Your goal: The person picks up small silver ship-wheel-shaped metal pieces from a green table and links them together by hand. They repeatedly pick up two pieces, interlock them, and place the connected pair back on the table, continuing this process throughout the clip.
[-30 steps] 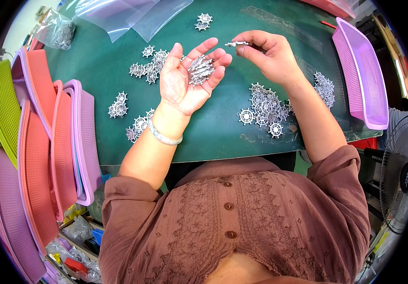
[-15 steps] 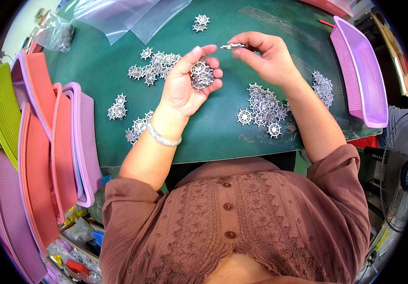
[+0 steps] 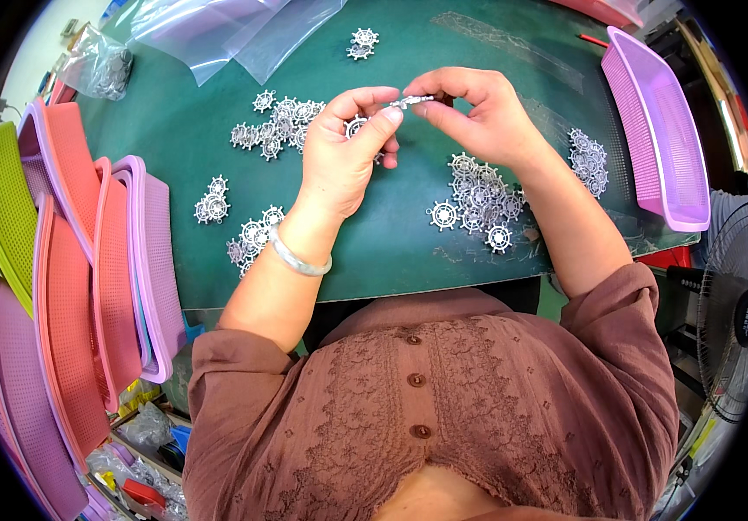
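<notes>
A silver ship's wheel charm (image 3: 412,102), seen edge-on, is pinched between the fingertips of both hands above the green table. My left hand (image 3: 350,143) is closed, its thumb and forefinger on the charm's left end. More ship's wheel charms (image 3: 356,127) sit in its palm, mostly hidden by the thumb. My right hand (image 3: 478,113) grips the charm's right end between thumb and fingers. One pile of the same charms (image 3: 481,195) lies below the right hand. Another cluster (image 3: 280,124) lies just left of the left hand.
Smaller charm groups (image 3: 212,201) lie on the green table (image 3: 391,252). A purple basket (image 3: 662,139) stands at the right, and stacked baskets (image 3: 70,260) crowd the left side. Clear plastic bags (image 3: 235,35) lie at the back. A fan (image 3: 730,313) is at the right.
My left hand has turned inward, its thumb and forefinger closing on the charm that the right hand held alone. The right hand has shifted slightly left and down, bringing the hands together.
</notes>
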Motion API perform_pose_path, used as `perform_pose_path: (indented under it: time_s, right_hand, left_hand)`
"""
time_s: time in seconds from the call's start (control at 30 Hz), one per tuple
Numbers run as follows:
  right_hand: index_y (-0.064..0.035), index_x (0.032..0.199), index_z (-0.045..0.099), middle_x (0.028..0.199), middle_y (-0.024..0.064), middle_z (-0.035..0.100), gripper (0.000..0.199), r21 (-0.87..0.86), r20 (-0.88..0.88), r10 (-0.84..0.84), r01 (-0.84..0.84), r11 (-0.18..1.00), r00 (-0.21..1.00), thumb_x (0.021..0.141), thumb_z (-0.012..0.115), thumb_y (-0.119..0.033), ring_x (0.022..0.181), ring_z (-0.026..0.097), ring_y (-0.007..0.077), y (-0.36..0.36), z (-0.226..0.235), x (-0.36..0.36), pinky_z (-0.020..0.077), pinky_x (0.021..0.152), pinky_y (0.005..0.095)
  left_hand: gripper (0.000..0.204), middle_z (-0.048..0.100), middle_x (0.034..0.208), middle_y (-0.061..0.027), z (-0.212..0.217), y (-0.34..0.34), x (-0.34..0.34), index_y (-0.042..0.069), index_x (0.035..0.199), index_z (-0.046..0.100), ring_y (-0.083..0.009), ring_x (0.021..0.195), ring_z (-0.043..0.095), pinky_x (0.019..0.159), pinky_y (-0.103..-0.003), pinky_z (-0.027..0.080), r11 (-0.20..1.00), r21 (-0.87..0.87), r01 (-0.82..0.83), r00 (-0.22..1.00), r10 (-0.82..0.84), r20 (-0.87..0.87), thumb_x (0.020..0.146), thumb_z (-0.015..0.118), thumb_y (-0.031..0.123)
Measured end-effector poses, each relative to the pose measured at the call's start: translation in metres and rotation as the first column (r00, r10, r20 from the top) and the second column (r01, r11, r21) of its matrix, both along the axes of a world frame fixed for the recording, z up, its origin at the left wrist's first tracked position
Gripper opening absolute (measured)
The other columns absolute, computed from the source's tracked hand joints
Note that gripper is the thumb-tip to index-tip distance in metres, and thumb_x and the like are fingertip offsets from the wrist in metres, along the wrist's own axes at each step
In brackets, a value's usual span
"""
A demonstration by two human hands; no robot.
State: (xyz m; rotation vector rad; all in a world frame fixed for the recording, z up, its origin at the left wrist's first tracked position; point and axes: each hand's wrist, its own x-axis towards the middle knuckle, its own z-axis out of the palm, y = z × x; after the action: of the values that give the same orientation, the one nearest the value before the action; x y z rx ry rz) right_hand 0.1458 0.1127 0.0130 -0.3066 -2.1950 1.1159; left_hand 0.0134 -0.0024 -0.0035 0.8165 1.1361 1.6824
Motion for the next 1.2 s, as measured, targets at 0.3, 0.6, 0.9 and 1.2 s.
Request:
perform_pose_path:
  time_s: [0.3,0.6,0.9,1.2]
  right_hand:
    - [0.0001,0.090,0.062,0.072,0.0016,0.060,0.018,-0.587,0.036,0.120,-0.076,0.806,0.992,0.080,0.062,-0.014,0.066,0.054,0.0072,0.006,0.002,0.001,0.0437,0.058,0.0205]
    - [-0.0007,0.088,0.062,0.069,0.0009,0.059,0.019,-0.624,0.026,0.108,-0.068,0.778,0.994,0.082,0.060,-0.018,0.063,0.053,0.0066,0.009,0.000,0.000,0.0430,0.058,0.0192]
    - [-0.0015,0.085,0.062,0.068,0.0004,0.058,0.018,-0.619,0.046,0.109,-0.058,0.784,0.993,0.081,0.060,-0.019,0.062,0.053,0.0064,0.010,-0.002,0.000,0.0414,0.057,0.0196]
    - [-0.0004,0.085,0.061,0.067,0.0001,0.058,0.016,-0.595,0.107,0.136,-0.046,0.803,0.985,0.083,0.058,-0.017,0.062,0.051,0.0063,0.010,0.000,0.000,0.0425,0.058,0.0205]
  left_hand:
    - [0.011,0.055,0.069,-0.0048,-0.002,0.000,-0.002,0.001,0.087,0.057,-0.0127,0.058,0.052,0.047,-0.024,0.041,0.998,-0.058,0.016,0.999,-0.014,0.041,0.083,0.056,0.011]
    - [0.012,0.053,0.068,-0.0035,-0.001,-0.001,-0.004,0.001,0.085,0.057,-0.0125,0.057,0.052,0.047,-0.025,0.041,0.984,-0.129,0.126,0.979,-0.102,0.178,0.084,0.054,0.012]
    - [0.012,0.053,0.068,-0.0036,0.001,-0.001,-0.006,0.001,0.085,0.057,-0.0128,0.057,0.051,0.047,-0.025,0.041,0.976,-0.124,0.179,0.963,-0.148,0.225,0.084,0.053,0.012]
    - [0.015,0.054,0.069,-0.0043,-0.002,0.000,-0.005,0.002,0.082,0.057,-0.0129,0.055,0.051,0.046,-0.024,0.041,0.984,-0.123,0.133,0.961,-0.097,0.259,0.084,0.055,0.016]
